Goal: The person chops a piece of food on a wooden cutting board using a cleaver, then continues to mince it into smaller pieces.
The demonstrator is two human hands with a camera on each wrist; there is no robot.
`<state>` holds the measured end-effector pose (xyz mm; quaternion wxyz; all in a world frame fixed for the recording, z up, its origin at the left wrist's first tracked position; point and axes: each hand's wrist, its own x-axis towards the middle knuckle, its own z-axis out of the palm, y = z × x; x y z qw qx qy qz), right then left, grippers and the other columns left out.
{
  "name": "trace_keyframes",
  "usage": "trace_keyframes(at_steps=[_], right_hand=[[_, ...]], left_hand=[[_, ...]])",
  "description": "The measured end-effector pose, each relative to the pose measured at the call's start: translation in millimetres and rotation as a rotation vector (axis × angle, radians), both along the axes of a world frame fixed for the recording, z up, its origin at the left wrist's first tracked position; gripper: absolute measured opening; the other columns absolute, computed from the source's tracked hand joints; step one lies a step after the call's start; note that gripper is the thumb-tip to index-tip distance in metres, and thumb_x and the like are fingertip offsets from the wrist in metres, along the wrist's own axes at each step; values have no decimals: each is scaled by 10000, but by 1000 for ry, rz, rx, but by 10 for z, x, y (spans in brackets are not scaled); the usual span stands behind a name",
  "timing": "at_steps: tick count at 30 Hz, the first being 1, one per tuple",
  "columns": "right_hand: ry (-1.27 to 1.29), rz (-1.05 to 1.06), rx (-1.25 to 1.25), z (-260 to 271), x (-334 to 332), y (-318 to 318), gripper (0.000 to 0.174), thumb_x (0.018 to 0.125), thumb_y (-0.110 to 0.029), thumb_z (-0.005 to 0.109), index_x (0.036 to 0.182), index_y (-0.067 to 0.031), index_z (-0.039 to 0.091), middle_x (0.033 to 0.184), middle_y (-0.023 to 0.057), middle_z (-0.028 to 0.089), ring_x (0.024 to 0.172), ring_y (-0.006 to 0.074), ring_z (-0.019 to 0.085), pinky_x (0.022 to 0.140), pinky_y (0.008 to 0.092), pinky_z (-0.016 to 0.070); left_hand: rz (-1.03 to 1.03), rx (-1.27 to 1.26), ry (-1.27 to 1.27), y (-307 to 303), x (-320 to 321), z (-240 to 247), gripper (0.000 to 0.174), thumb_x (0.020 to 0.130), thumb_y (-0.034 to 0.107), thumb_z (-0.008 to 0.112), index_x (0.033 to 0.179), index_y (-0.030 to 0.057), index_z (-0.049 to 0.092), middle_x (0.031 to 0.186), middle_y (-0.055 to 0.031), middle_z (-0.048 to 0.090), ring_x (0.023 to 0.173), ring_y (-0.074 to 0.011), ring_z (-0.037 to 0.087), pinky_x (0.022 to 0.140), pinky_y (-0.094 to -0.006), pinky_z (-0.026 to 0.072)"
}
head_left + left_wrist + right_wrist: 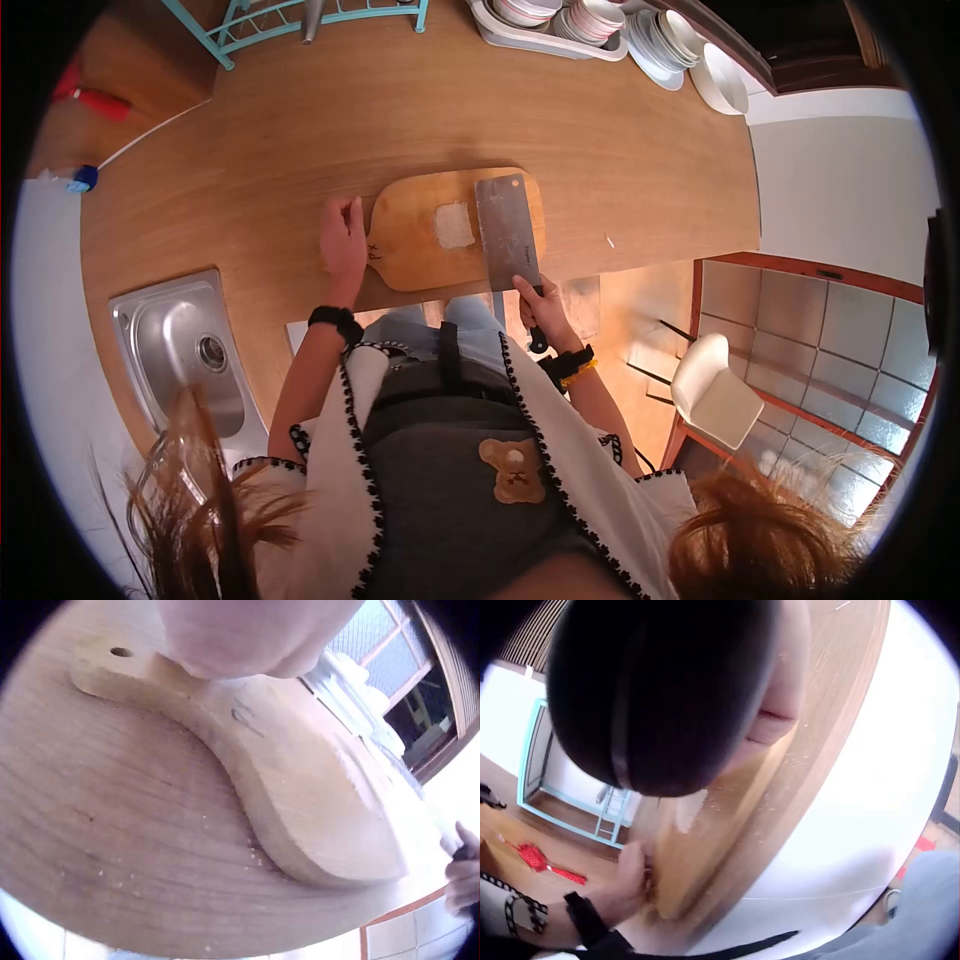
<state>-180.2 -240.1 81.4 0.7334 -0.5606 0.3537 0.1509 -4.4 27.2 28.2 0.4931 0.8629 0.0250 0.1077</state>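
A wooden cutting board lies near the counter's front edge with a pale, flat, square piece at its middle. My left hand is at the board's handle end, fingers curled in at the handle. In the left wrist view the handle's hole shows beside this hand. My right hand grips the black handle of a cleaver. Its broad blade, with pale smears on it, spans the board's right part, just right of the square piece. In the right wrist view the dark handle end hides most of the hand.
Stacked white bowls and plates stand at the counter's back right, near a turquoise rack. A steel sink is at left, a white chair at right. Small crumbs dot the counter beside the board.
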Motion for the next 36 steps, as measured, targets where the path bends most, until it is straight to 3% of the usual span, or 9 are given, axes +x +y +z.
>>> trace_keyframes(at_steps=[3,10,17,19,21,22,25,31,36], right_hand=[[-62,89,-275,6,34,115,201,905,-207,610,1028,-49,597,512,-41,420,394,57,385,356,235,317],[-154,267,-288,-252,247,150,264,914,-218,563,1109,-40,564,542,-21,459,399,69,413,363,243,350],[-176,216,-95,-99,257,-90,200,920,-218,560,1006,-40,593,565,-32,447,389,60,382,353,243,318],[-213,255,-98,-141,254,-155,213,913,-207,570,1006,-16,585,597,-15,510,430,90,449,400,272,380],[-353,294,-460,-164,251,-205,234,907,-209,572,1014,0,579,636,30,571,503,143,519,495,321,451],[-459,343,-638,-206,273,-232,252,900,-214,561,1037,-4,581,694,121,636,585,259,605,591,390,490],[-597,563,-1098,-78,294,-257,219,903,-228,528,1001,-40,583,712,190,626,633,348,616,588,442,486],[-556,961,-1242,107,553,-346,140,913,-216,475,936,-87,523,691,166,620,659,366,611,570,479,476],[-683,1033,-1207,171,751,-466,136,909,-207,475,955,-92,530,683,159,621,638,359,609,551,476,473]], left_hand=[[-43,-31,75,283,-326,79,257,933,238,551,799,26,497,674,-72,487,607,-174,429,566,-313,370],[-17,-227,389,499,-1039,4,399,977,306,474,717,9,532,556,29,375,537,-51,353,482,-247,283],[16,-161,336,311,-1051,48,305,947,266,521,809,1,582,583,-20,469,555,-98,432,520,-280,363],[85,-15,150,207,-974,25,267,913,259,576,849,0,590,630,-37,522,584,-117,470,551,-288,399],[109,-42,177,-7,-859,92,265,901,259,594,865,-3,594,646,-47,540,599,-127,484,566,-291,409],[123,-72,210,-118,-795,141,266,888,260,611,881,-6,598,663,-56,559,614,-136,499,582,-294,420],[38,-7,241,-280,-706,202,262,900,255,602,865,-4,594,662,-12,519,636,-92,473,571,-278,405],[151,-208,269,-98,-910,-213,377,944,331,513,803,-11,588,654,-18,531,628,-92,471,568,-285,404],[395,12,380,306,-1765,-197,372,946,312,482,795,-2,613,584,-56,524,554,-129,485,532,-301,398]])
